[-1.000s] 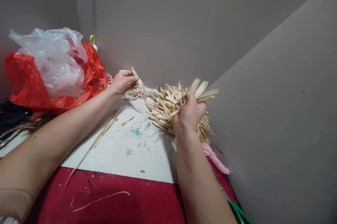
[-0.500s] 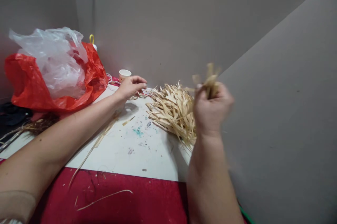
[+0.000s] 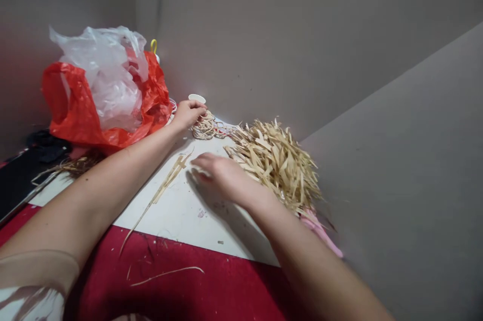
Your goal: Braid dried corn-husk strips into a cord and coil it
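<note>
My left hand [image 3: 189, 112] reaches to the back of the white board, its fingers closed at the upper edge of a coil of thin beige twine [image 3: 204, 128]. The coil hangs or leans below the fingertips. Slightly blurred, my right hand [image 3: 217, 172] hovers over the board with fingers stretched out and nothing seen in them. Just left of its fingertips lie a few dried straw strips [image 3: 166, 186], with one long thin end trailing to the front. A thick heap of dried straw strips [image 3: 277, 162] rests to the right, behind my right forearm.
A red plastic bag [image 3: 75, 114] with a clear bag [image 3: 113, 74] in it stands at the left. A white cup [image 3: 196, 98] is behind my left hand. Grey walls [image 3: 283, 34] close in at the back and right. Red cloth [image 3: 169, 293] lies in front of the white board [image 3: 158, 220].
My right hand has let go of the bunch of straw strips and moved left and down over the board. My left hand has taken hold of the twine coil. The view has shifted.
</note>
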{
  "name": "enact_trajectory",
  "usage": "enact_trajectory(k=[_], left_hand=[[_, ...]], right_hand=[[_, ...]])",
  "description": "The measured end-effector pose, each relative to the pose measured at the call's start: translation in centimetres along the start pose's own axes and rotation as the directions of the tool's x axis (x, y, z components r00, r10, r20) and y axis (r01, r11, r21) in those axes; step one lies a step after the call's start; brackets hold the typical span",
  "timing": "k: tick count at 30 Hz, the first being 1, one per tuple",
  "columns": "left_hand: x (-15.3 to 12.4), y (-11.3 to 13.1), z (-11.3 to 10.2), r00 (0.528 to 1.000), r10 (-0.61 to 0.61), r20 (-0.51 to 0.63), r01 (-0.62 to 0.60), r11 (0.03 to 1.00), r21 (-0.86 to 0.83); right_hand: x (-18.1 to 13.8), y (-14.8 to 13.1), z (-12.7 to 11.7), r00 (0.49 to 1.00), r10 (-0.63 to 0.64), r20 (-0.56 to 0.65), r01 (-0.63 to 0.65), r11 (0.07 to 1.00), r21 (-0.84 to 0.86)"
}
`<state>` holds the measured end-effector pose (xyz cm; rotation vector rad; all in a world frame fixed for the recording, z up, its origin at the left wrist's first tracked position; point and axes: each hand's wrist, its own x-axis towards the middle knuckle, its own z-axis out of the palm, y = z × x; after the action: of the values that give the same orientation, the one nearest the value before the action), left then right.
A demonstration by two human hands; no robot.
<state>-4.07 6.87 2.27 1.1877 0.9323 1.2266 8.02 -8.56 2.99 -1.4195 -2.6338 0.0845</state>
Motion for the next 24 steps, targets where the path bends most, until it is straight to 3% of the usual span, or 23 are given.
enact_trajectory(k=[2, 4, 8, 12, 15, 17, 18, 19, 21, 24], left_hand=[[-0.1, 0.0, -0.1, 1.000, -0.003, 0.002, 0.003, 1.000, 0.008], [-0.1, 0.0, -0.2, 1.000, -0.015, 0.006, 0.015, 1.000, 0.022], [-0.1, -0.4, -0.3, 0.999, -0.033, 0.018, 0.032, 0.999, 0.044], [-0.1, -0.7, -0.2, 0.998, -0.038, 0.041, 0.035, 0.998, 0.057], [-0.2, -0.6, -0.3, 0.986, -0.115, 0.123, 0.110, 0.993, 0.044], [-0.3, -0.5, -0.3, 0.947, -0.196, 0.255, 0.198, 0.980, 0.017], [-0.4, -0.4, -0.3, 0.921, -0.222, 0.319, 0.234, 0.972, 0.002], [-0.5, -0.3, -0.2, 0.898, -0.236, 0.372, 0.258, 0.966, -0.010], [-0.8, -0.1, -0.2, 0.858, -0.243, 0.453, 0.282, 0.959, -0.020], [-1.3, 0.1, 0.2, 0.772, -0.235, 0.591, 0.294, 0.956, -0.004]], right_hand=[[1.4, -2.5, 1.7, 0.982, -0.133, 0.136, 0.148, 0.983, -0.108], [2.5, -3.7, 2.4, 0.962, -0.198, 0.189, 0.236, 0.950, -0.206], [4.0, -3.9, 2.4, 0.922, -0.251, 0.294, 0.343, 0.883, -0.320], [4.4, -3.2, 1.9, 0.882, -0.280, 0.378, 0.407, 0.857, -0.317], [3.8, -1.6, 1.1, 0.938, -0.194, 0.288, 0.259, 0.943, -0.208], [3.0, 0.1, 0.4, 0.988, -0.037, 0.152, 0.036, 0.999, 0.011], [2.6, 1.0, 0.1, 0.993, 0.069, 0.097, -0.085, 0.980, 0.181], [2.1, 1.9, -0.2, 0.982, 0.176, 0.071, -0.190, 0.911, 0.367], [1.1, 3.3, -0.6, 0.930, 0.354, 0.095, -0.320, 0.661, 0.678], [0.0, 4.5, -0.3, 0.854, 0.499, 0.149, -0.348, 0.334, 0.876]])
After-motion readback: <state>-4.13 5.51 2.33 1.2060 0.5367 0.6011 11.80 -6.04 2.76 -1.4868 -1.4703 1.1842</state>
